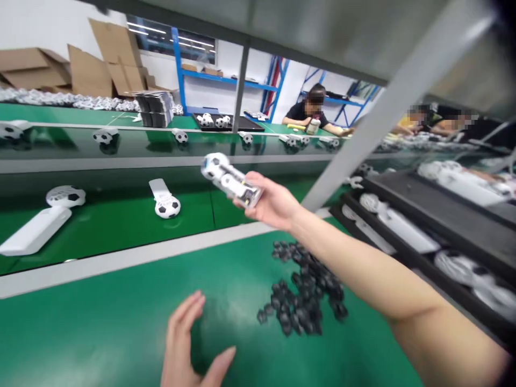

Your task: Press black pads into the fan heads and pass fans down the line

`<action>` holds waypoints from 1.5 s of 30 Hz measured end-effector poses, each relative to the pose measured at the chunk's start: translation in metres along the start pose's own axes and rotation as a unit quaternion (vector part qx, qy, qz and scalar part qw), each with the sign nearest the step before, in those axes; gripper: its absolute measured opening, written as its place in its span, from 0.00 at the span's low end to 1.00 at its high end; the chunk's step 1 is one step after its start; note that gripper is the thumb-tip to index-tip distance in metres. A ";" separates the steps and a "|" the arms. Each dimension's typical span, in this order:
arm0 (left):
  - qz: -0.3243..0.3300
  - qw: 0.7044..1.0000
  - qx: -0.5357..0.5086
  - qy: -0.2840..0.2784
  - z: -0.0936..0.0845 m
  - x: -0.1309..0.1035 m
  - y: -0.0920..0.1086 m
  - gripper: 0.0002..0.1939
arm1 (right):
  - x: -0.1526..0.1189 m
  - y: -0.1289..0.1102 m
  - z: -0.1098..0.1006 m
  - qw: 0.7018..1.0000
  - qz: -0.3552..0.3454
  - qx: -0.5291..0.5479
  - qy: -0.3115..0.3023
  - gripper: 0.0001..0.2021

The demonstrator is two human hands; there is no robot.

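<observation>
My right hand (276,201) is stretched out over the conveyor and grips a white handheld device with a soccer-ball head (229,177). Its handle is open along one side, so inner parts show near my fingers. Low over the green table, my left hand (193,344) has its fingers and thumb apart and holds nothing. To the right of it lies a loose heap of small black parts (300,293); what they are is too blurred to tell. Similar white devices lie on the green belt, one (166,201) in the middle and a longer one (40,228) at the left.
A grey slanted post (363,118) stands to the right of my right hand. Black trays (403,236) with white devices are stacked at the right. A shelf (322,32) hangs overhead. Across the line, a person in black (308,110) sits working; others are farther right.
</observation>
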State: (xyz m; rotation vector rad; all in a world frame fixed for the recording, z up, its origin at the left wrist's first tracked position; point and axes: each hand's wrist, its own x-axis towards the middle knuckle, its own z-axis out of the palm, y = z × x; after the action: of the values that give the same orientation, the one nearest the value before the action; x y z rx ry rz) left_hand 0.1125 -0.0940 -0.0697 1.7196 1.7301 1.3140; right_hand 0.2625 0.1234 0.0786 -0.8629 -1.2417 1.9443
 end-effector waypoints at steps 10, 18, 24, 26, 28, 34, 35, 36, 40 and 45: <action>-0.170 0.924 -0.338 -0.054 -0.017 -0.055 0.057 0.34 | -0.200 0.162 0.057 0.932 0.144 0.165 -0.287 0.25; -0.097 0.979 0.141 -0.114 -0.085 -0.026 0.060 0.27 | -0.212 0.149 -0.019 0.854 -0.174 -0.485 0.068 0.07; 0.028 0.897 0.352 -0.265 -0.058 -0.004 0.045 0.22 | -0.168 0.145 -0.031 0.720 -0.212 -0.657 0.071 0.09; 0.053 0.893 0.357 -0.269 -0.048 -0.001 0.039 0.23 | -0.155 0.146 -0.028 0.701 -0.199 -0.683 0.058 0.09; 0.061 0.907 0.324 -0.263 -0.042 0.002 0.036 0.27 | -0.146 0.146 -0.025 0.697 -0.193 -0.690 0.037 0.08; 0.066 0.911 0.295 -0.282 -0.029 0.006 0.041 0.36 | -0.143 0.150 -0.018 0.611 -0.186 -0.769 -0.017 0.08; 0.065 0.908 0.301 -0.283 -0.026 0.007 0.043 0.36 | -0.143 0.151 -0.017 0.581 -0.187 -0.792 -0.019 0.09; 0.057 0.908 0.304 -0.284 -0.024 0.008 0.044 0.35 | -0.143 0.150 -0.017 0.561 -0.185 -0.807 -0.018 0.10; 0.012 0.913 0.284 -0.293 -0.018 0.012 0.045 0.34 | -0.144 0.142 -0.015 0.633 -0.175 -0.755 0.007 0.11; 0.073 0.925 0.268 -0.258 -0.020 0.015 0.038 0.37 | -0.153 0.136 0.002 0.860 -0.199 -0.470 0.004 0.04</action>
State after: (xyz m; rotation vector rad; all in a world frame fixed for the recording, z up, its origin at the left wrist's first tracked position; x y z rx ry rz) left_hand 0.1158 -0.0942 -0.0243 2.2607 1.7430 0.3571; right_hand 0.3214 -0.0458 -0.0201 -0.9346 -2.2069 0.9354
